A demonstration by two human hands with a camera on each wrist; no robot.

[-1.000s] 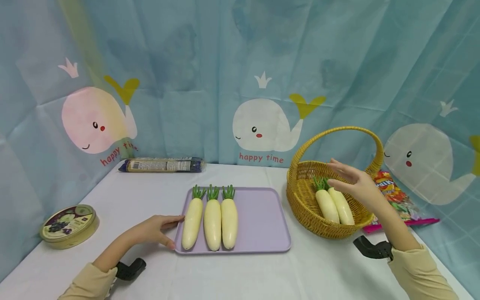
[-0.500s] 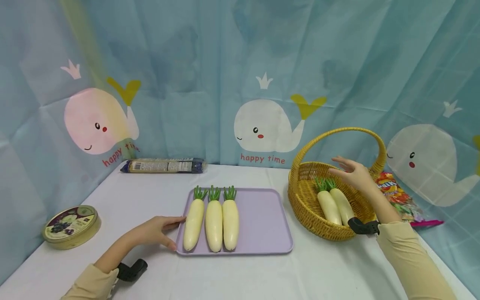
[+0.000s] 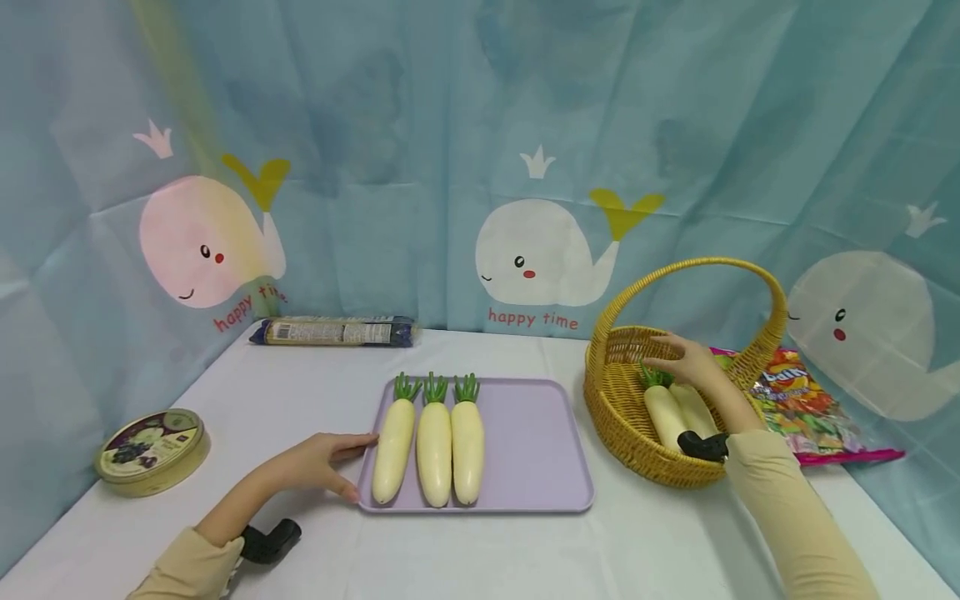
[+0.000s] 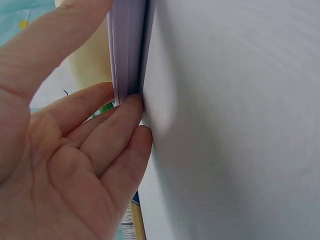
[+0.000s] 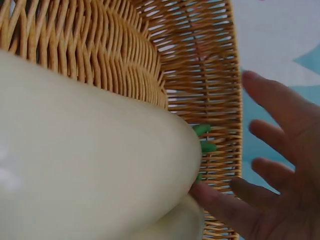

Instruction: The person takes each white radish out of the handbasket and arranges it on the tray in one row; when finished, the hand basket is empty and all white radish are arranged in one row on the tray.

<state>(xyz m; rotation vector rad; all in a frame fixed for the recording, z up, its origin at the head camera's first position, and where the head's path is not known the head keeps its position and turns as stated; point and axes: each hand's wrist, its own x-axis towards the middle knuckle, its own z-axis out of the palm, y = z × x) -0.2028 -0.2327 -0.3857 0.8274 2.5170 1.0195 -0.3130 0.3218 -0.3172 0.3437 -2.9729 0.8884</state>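
My left hand (image 3: 311, 462) rests with fairly straight fingers against the left edge of a lilac tray (image 3: 532, 442). In the left wrist view, fingertips touch the tray's rim (image 4: 125, 55). Three white radishes with green tops lie side by side on the tray: a left one (image 3: 393, 454), a middle one (image 3: 434, 458) and a right one (image 3: 468, 454). My right hand (image 3: 693, 367) reaches into a wicker basket (image 3: 637, 462), fingers spread above two more white radishes (image 3: 662, 412). Up close in the right wrist view, thumb and fingers stand apart beside the large radish (image 5: 100, 150).
The basket's tall arched handle (image 3: 697, 262) rises over my right hand. A colourful snack bag (image 3: 806, 408) lies right of the basket. At left stands a round tin (image 3: 153, 450); a long packet (image 3: 333, 331) lies at the back, before a whale-print curtain (image 3: 420, 167).
My right hand has moved forward and down into the basket, over the radishes' leafy ends. The left hand has stayed at the tray edge. The view has shifted slightly.
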